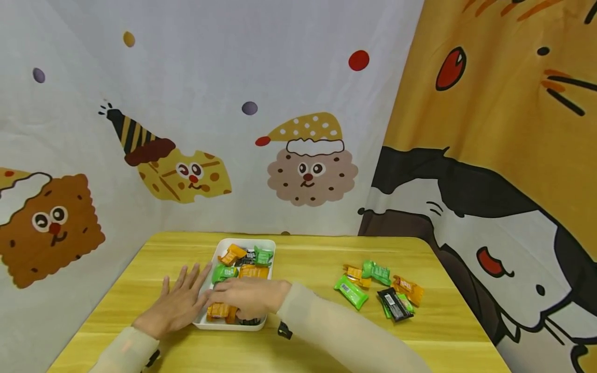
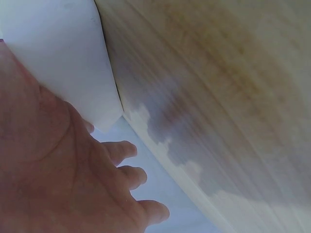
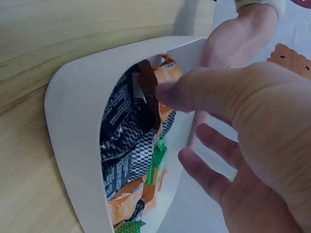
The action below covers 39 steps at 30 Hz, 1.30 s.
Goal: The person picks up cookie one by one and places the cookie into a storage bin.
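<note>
Smooth, plastic-looking tray point(image 3: 73, 111) of matt finish, glossy, crinkled plastic-film packets point(image 3: 142, 154) within, equally glossy loose packets point(image 1: 351, 292), wood-grained tabletop point(image 1: 305, 259) with soft sheen, matt, lightly creased cloth backdrop point(image 1: 289, 57), matt cloth sleeves point(image 1: 342, 331).

Curtained-off corner, building type untellable from where I stand: white cloth point(image 1: 196, 67) printed with party-hatted snacks point(image 1: 214, 173), large cartoon animals point(image 1: 494, 114) alongside, wood-grain tabletop point(image 1: 305, 259) below.

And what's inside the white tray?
Orange packets, green packets and black packets show inside the white tray. The right hand covers part of it; anything beneath the hand or top packets is hidden.
</note>
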### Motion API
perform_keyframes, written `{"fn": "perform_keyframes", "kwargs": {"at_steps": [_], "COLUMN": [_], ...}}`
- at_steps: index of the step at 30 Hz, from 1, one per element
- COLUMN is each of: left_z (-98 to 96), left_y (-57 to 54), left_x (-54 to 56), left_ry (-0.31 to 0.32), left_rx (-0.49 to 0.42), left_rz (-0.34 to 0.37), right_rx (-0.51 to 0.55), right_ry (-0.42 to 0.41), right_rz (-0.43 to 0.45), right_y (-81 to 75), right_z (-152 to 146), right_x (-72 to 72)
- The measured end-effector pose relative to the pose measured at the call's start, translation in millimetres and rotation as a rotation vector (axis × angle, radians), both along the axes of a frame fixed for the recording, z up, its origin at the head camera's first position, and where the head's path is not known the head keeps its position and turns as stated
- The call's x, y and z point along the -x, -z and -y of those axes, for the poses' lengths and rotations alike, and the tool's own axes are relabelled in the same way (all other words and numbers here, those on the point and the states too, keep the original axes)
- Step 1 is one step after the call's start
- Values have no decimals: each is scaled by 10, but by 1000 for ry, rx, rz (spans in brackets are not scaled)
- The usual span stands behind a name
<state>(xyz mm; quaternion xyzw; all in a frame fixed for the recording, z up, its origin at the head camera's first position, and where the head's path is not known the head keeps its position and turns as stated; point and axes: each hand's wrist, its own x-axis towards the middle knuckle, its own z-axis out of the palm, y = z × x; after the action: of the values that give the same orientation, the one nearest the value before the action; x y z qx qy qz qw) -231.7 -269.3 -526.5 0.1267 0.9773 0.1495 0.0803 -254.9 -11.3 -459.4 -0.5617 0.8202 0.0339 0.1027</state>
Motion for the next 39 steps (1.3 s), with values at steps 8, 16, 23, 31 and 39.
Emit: {"fn": "perform_keyframes", "kwargs": {"at_steps": [8, 16, 23, 31, 39], "left_z": [-16, -20, -21, -25, -45], "left_y": [-12, 2, 6, 1, 12], "left_x": [-11, -13, -19, -26, -21], "left_ry": [-2, -6, -7, -11, -10], "left_rx": [0, 5, -6, -3, -6], "left_rz": [-9, -17, -48, -36, -31], "right_rx": [55, 110, 156, 200, 239], "right_ry": [-7, 22, 62, 154, 281], "right_rz": [-56, -62, -94, -103, -65], "right_y": [10, -1, 62, 102, 201], "right_z": [-157, -398, -654, -1024, -1475], "right_x": [-28, -94, -121, -188, -212]}}
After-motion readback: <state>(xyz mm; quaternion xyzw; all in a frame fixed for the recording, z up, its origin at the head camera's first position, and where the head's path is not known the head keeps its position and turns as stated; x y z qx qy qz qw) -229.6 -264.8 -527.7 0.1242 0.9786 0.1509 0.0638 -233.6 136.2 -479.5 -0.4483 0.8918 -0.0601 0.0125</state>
